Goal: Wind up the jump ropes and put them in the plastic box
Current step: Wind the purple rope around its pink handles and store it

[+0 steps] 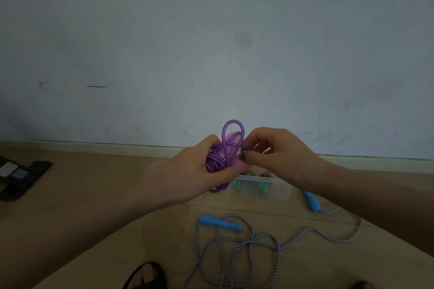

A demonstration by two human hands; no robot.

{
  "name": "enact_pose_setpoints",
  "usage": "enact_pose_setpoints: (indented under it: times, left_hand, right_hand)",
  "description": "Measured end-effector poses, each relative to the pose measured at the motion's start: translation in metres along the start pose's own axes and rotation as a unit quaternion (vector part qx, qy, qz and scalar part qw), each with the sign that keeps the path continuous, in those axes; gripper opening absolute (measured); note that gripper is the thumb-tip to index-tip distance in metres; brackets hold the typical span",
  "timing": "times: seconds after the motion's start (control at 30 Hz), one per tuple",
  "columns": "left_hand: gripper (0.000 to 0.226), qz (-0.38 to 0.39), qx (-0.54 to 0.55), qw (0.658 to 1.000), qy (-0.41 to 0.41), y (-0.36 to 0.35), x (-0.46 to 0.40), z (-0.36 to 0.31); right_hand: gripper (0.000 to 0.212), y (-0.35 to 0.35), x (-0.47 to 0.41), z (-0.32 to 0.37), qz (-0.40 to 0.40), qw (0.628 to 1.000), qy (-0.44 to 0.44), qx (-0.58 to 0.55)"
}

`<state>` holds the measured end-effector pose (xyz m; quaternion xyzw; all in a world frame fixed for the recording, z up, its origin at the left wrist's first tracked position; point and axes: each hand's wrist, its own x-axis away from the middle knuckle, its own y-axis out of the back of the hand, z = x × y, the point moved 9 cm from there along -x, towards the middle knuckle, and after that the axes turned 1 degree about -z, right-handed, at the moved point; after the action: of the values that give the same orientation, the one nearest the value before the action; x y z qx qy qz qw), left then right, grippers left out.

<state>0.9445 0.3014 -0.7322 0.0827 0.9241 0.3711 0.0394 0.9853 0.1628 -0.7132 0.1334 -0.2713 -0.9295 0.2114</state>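
My left hand [199, 166] curled around the coiled purple jump rope [217, 163], raised above the floor | my right hand [277, 151] pinched a strand beside the upright loop | rope glossy, bundled over pink handles | clear plastic box [263, 186] on the floor below, near the wall | blue-handled rope [234, 246] loose on the floor.

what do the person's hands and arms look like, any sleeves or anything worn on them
Both forearms are bare up to the frame's edge, with no sleeves in view. No watch, bracelet or ring shows on the left hand or the right hand. The right hand's thumbnail looks dark, as if painted, though the picture is dim. The other nails are too small or hidden to tell.
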Motion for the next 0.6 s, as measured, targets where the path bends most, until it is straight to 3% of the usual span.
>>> enact_pose_setpoints:
  times: [0.13,0.27,0.4,0.5,0.6]
  left_hand:
    - [0.056,0.028,0.024,0.999,0.011,-0.004,0.000,-0.002]
    - [0.054,0.035,-0.013,0.999,-0.005,-0.007,-0.003,-0.001]
    - [0.053,0.026,-0.076,0.997,-0.016,-0.007,-0.007,-0.001]
    - [0.051,0.000,-0.165,0.986,-0.028,-0.004,-0.009,-0.005]
    - [0.050,-0.025,-0.181,0.983,-0.019,-0.002,-0.012,-0.001]
  right_hand:
    - [0.006,-0.005,0.002,-0.012,0.042,0.988,-0.073,-0.126]
    - [0.029,-0.013,0.005,-0.017,0.064,0.958,-0.131,-0.245]
    - [0.047,-0.017,0.009,-0.021,0.045,0.938,-0.183,-0.293]
    - [0.041,-0.018,0.009,-0.019,0.017,0.942,-0.169,-0.290]
    - [0.025,-0.017,0.007,-0.010,-0.027,0.955,-0.125,-0.267]
